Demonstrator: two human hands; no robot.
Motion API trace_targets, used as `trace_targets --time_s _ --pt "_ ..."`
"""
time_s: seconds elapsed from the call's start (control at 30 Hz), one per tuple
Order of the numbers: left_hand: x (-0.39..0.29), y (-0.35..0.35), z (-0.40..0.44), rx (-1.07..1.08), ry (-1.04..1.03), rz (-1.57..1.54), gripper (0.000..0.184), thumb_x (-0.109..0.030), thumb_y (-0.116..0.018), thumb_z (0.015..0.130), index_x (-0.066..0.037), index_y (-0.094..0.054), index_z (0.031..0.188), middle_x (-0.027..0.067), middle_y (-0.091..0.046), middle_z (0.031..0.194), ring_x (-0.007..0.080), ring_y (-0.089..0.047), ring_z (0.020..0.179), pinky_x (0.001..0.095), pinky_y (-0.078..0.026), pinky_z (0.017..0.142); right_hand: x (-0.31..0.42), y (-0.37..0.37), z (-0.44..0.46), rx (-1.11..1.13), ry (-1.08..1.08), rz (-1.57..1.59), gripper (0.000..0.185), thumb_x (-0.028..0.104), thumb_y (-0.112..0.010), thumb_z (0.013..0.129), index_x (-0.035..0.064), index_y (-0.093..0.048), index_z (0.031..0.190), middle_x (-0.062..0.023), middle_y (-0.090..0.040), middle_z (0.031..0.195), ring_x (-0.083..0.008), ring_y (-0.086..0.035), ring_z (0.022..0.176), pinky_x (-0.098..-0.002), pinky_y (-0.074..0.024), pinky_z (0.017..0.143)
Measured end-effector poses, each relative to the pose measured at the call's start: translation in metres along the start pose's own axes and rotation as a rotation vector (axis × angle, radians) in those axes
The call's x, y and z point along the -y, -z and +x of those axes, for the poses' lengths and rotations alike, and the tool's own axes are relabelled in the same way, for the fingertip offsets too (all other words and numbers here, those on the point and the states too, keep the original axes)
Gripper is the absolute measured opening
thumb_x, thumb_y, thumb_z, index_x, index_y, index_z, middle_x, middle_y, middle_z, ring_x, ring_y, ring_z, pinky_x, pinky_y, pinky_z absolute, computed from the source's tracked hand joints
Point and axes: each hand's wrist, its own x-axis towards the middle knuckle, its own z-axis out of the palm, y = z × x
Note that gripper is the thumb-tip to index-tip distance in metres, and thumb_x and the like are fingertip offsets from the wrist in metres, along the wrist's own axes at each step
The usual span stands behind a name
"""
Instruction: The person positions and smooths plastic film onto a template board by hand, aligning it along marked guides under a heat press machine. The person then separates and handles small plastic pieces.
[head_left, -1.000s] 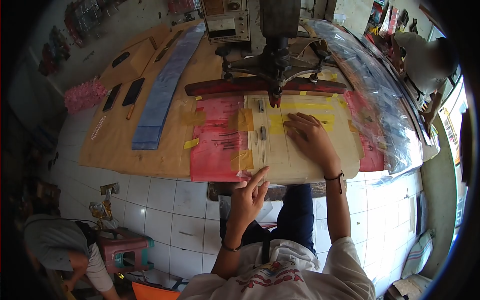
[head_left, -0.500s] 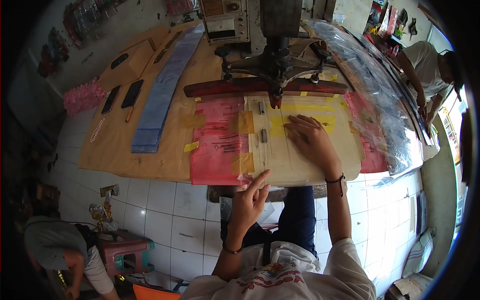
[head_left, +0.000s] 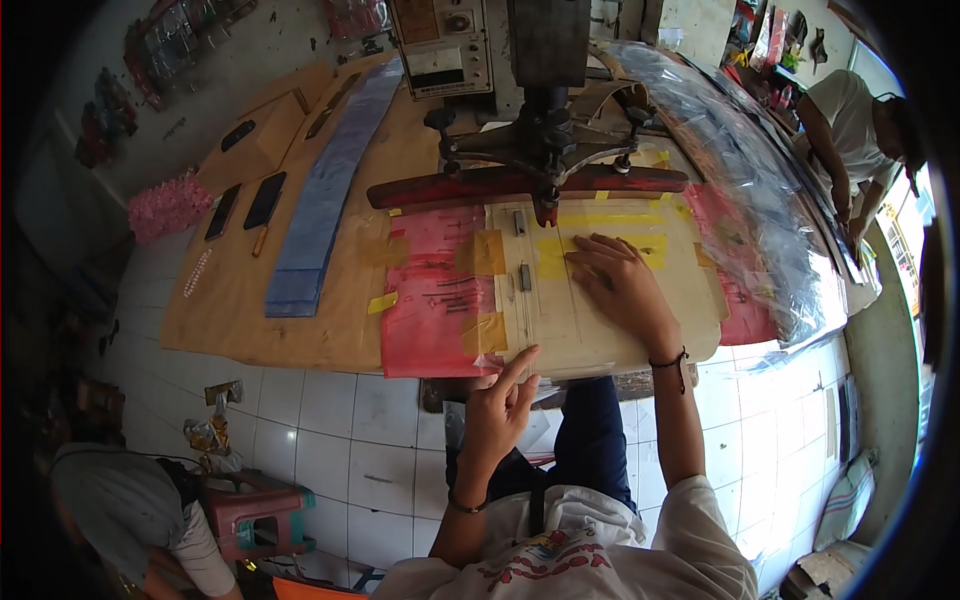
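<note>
A pink bundle (head_left: 168,207) lies left of two dark phones (head_left: 243,206) on the brown tabletop (head_left: 215,315).

The right hand (head_left: 618,288) lies on the pale sheet (head_left: 640,345), left hand (head_left: 497,412) at its edge.

Here's a pale short-sleeved T-shirt (head_left: 620,565), loose and creased, with red lettering (head_left: 540,572) curving across the near part under a small multicoloured print (head_left: 552,543). Dark navy trousers (head_left: 592,440) show beyond the hem. There's a thin dark bracelet (head_left: 468,507) by the left hand (head_left: 500,408), and a dark braided-looking cord (head_left: 668,360) by the right hand (head_left: 622,285), its loose ends dangling.
</note>
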Motion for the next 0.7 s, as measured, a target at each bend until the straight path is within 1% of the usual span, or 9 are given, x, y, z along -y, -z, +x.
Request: trace_targets --time_s 0.1,0.17,0.27,0.37,0.47,0.57,0.7 --pt "0.002 0.0 -0.001 0.006 -0.007 0.004 0.045 -0.01 -0.072 0.097 -0.013 -0.064 0.141 0.0024 -0.033 0.062 0.0118 -0.035 0.051 0.0312 -0.036 0.051 0.002 0.003 0.0 0.036 -0.019 -0.005 0.029 0.018 -0.068 0.096 0.008 -0.075 0.122 -0.0141 -0.067 0.137 -0.0343 -0.056 0.135 -0.0456 -0.0389 0.118" --pt "0.002 -0.001 -0.002 0.007 -0.006 0.001 0.047 -0.01 -0.071 0.097 -0.014 -0.063 0.143 0.0025 -0.034 0.062 0.0118 -0.035 0.051 0.0314 -0.036 0.051 0.003 0.004 0.0 0.035 -0.019 -0.004 0.029 0.018 -0.068 0.096 0.0079 -0.075 0.122 -0.0139 -0.067 0.137 -0.0341 -0.056 0.135 -0.0456 -0.039 0.117" --pt "-0.002 -0.001 -0.001 0.01 -0.014 -0.014 0.043 -0.01 -0.067 0.1 -0.009 -0.061 0.143 -0.0003 -0.028 0.062 0.0078 -0.028 0.055 0.0276 -0.03 0.052 0.002 0.003 0.0 0.027 -0.023 0.0 0.029 0.019 -0.068 0.096 0.0079 -0.075 0.121 -0.0138 -0.067 0.138 -0.0337 -0.055 0.136 -0.0456 -0.0394 0.117" --pt "-0.006 0.0 -0.001 0.017 0.009 -0.018 0.043 -0.011 -0.067 0.101 -0.009 -0.061 0.143 -0.0002 -0.029 0.062 0.0077 -0.028 0.055 0.0274 -0.03 0.052 0.003 0.002 -0.001 0.001 -0.019 0.009 0.027 0.019 -0.068 0.095 0.0081 -0.076 0.118 -0.0137 -0.068 0.135 -0.0344 -0.057 0.133 -0.046 -0.0395 0.116" --pt "-0.011 0.002 -0.001 0.026 0.027 -0.013 0.046 -0.011 -0.07 0.099 -0.012 -0.061 0.144 0.005 -0.044 0.072 0.0093 -0.037 0.051 0.0303 -0.037 0.049 0.002 -0.001 -0.001 -0.02 -0.001 0.0 0.026 0.019 -0.068 0.094 0.008 -0.076 0.116 -0.0144 -0.069 0.133 -0.0347 -0.058 0.131 -0.0461 -0.0394 0.116" --pt "-0.012 -0.002 -0.004 0.043 0.083 -0.048 0.05 -0.011 -0.069 0.099 -0.012 -0.057 0.147 0.0054 -0.044 0.069 0.0098 -0.036 0.049 0.0303 -0.037 0.049 0.002 0.001 -0.001 -0.012 0.008 0.0 0.026 0.019 -0.068 0.094 0.0079 -0.076 0.115 -0.0147 -0.069 0.132 -0.0347 -0.058 0.131 -0.0462 -0.0393 0.116" --pt "-0.014 -0.005 -0.008 0.069 0.124 -0.062 0.054 -0.012 -0.068 0.1 -0.01 -0.05 0.151 0.0046 -0.038 0.062 0.01 -0.033 0.048 0.0301 -0.035 0.049 0.008 0.008 -0.013 0.021 -0.02 0.017 0.026 0.02 -0.069 0.094 0.01 -0.075 0.116 -0.0125 -0.069 0.132 -0.0346 -0.058 0.131 -0.0485 -0.0392 0.116"
